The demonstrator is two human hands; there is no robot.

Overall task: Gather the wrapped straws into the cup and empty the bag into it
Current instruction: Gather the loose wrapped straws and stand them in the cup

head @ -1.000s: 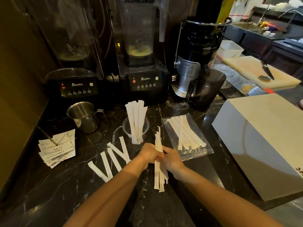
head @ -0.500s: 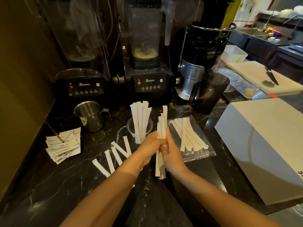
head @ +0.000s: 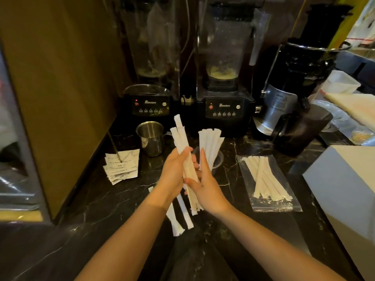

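The left hand (head: 174, 175) curls its fingers round a bundle of wrapped straws (head: 183, 142), held tilted above the counter (head: 101, 199). The right hand (head: 205, 187) lies flat against the bundle's side, fingers straight. Just behind them the clear cup (head: 220, 159) holds upright straws (head: 211, 142). Loose straws (head: 178, 224) lie under the wrists. To the right, the bag (head: 292, 205) lies flat with straws inside.

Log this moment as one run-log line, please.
phase: gathering | left hand: grips straw bundle | right hand: straight fingers touch bundle | cup: holds straws | bag: not yet emptied | loose straws: on counter
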